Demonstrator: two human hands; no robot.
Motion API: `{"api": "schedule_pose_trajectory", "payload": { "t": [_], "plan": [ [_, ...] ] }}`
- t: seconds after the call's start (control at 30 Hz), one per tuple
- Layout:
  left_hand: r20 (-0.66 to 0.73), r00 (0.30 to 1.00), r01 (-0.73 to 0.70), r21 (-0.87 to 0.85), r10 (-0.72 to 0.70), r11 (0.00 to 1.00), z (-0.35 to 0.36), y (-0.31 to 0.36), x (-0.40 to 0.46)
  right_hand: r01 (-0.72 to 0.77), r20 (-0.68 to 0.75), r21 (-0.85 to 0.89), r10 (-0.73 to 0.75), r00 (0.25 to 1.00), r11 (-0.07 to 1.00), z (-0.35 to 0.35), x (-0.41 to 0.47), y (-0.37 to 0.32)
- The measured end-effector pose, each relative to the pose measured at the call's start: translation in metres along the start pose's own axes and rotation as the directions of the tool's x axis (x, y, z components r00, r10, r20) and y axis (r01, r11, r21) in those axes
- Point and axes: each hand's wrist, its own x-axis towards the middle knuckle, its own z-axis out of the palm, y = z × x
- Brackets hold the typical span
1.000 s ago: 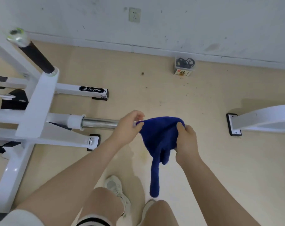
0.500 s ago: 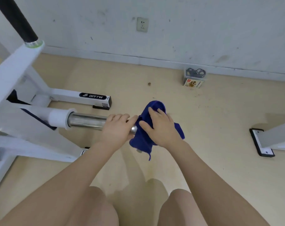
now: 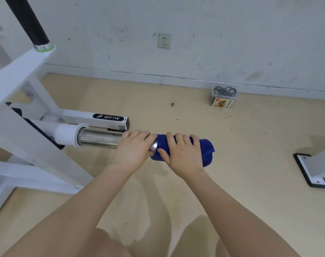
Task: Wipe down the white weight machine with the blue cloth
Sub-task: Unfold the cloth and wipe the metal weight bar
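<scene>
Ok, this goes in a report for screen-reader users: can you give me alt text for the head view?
A person's right hand grips a blue cloth wrapped round the end of a chrome bar on a white weight machine, while the left hand holds the bar beside it.

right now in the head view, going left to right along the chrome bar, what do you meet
white collar → bare chrome bar → left hand gripping the bar → right hand wrapped over the blue cloth → cloth's loose end → open floor → black-footed white frame leg
</scene>
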Motion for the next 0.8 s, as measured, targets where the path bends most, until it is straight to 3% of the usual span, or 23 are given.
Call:
{"api": "schedule_pose_trajectory", "payload": {
  "t": [0.2,0.33,0.47,0.67,0.8],
  "plan": [
    [-0.058,0.998,-0.024,-0.072,0.02,0.997,0.005,-0.004,-0.005,-0.097,-0.04,0.005,0.097,0.994,0.995,0.006,-0.024,0.037],
    [-0.106,0.994,-0.032,-0.101,0.021,0.994,0.006,-0.007,-0.005,-0.178,-0.073,0.03,0.18,0.981,0.984,0.005,-0.018,0.022],
    [-0.167,0.986,-0.003,-0.128,-0.019,0.992,0.006,-0.01,-0.007,-0.095,-0.07,0.038,0.097,0.993,0.995,0.004,0.005,-0.02],
    [-0.127,0.992,-0.007,-0.177,-0.016,0.984,0.005,-0.017,-0.012,0.05,-0.066,0.087,-0.045,0.997,0.995,0.008,0.006,-0.015],
    [-0.009,0.994,0.11,-0.151,-0.112,0.982,0.002,-0.036,-0.019,-0.035,-0.122,0.025,0.038,0.992,0.999,0.013,-0.013,0.022]
  ]
}}
